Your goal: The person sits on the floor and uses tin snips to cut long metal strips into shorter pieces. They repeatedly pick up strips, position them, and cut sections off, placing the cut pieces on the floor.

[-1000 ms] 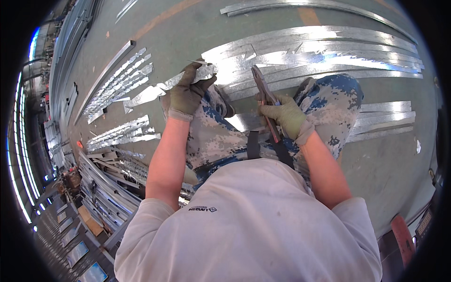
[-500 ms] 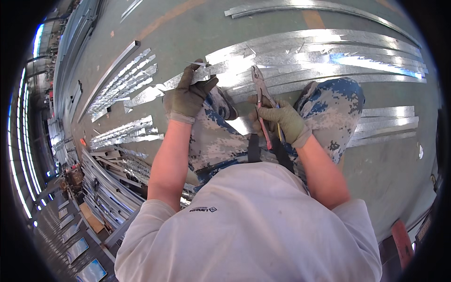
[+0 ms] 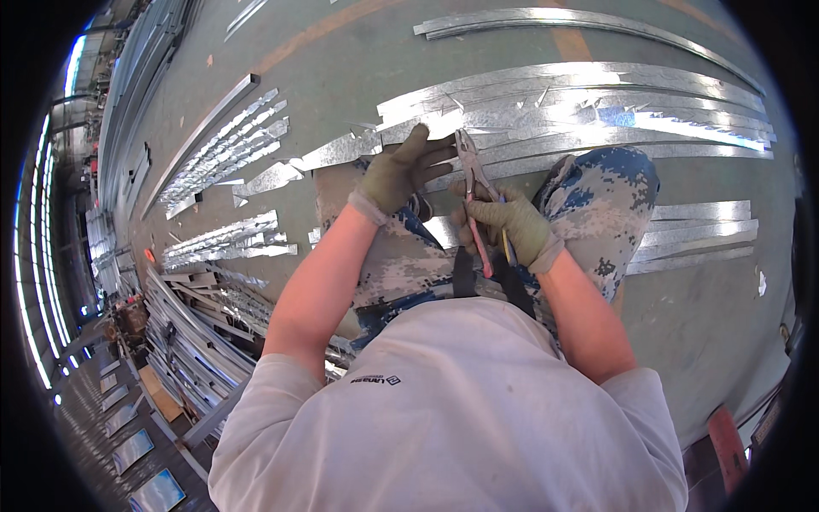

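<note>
My right hand [image 3: 522,224] is closed around a pair of pliers [image 3: 471,162] with a reddish handle and a blue and yellow one. Their jaws point away from me, over the metal strips. My left hand [image 3: 397,175] is open, fingers spread and stretched toward the plier jaws; whether they touch cannot be made out. Beneath both lie long, shiny sheet-metal strips [image 3: 546,128], side by side on the floor, with small pointed tabs sticking up. One strip's jagged end [image 3: 277,175] reaches out to the left of my left hand.
My knees [image 3: 610,188] flank the work. Notched metal strips [image 3: 226,154] and a long bar [image 3: 200,136] lie at left. Short strips [image 3: 699,230] lie beside my right knee, and a long profile [image 3: 580,19] lies farther off. Metal offcuts [image 3: 200,341] are heaped at lower left.
My left hand has moved right, closer to the plier jaws, and its fingers have straightened. A thin metal sliver seen at its fingertips no longer shows there. My right hand keeps the pliers nearly still.
</note>
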A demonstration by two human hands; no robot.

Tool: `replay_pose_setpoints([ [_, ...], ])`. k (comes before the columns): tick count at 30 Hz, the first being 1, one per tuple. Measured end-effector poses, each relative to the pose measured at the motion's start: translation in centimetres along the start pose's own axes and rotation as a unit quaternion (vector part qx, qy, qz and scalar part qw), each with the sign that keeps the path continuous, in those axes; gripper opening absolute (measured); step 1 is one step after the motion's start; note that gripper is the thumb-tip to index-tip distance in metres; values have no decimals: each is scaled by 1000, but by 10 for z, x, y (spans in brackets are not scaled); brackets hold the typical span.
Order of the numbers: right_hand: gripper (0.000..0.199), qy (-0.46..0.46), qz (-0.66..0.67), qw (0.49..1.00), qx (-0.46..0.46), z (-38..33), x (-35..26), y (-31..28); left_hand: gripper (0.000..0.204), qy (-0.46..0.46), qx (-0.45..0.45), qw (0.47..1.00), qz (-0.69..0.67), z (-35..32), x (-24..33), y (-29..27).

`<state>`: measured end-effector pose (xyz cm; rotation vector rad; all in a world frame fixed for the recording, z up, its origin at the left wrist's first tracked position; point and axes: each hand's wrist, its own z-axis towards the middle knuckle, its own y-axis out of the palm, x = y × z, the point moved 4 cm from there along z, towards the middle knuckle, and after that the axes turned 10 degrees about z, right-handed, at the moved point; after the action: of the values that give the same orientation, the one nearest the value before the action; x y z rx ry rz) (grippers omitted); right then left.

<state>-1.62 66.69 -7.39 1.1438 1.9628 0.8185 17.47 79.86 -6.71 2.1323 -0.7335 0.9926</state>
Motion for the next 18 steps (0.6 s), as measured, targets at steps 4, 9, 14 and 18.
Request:
replay_pose_setpoints([
  [4,39,13,-4,1000,1,1,4,2,64,-66,7,992,-103,23,-14,16],
  [9,36,20,46,999,-14,3,8,8,57,-49,24,991,-119,34,-23,7],
  [14,34,23,129,990,-53,10,15,21,48,-37,33,992,-116,32,-17,2],
  [18,29,15,73,997,-21,17,17,25,43,-17,50,992,-115,35,-21,-8],
])
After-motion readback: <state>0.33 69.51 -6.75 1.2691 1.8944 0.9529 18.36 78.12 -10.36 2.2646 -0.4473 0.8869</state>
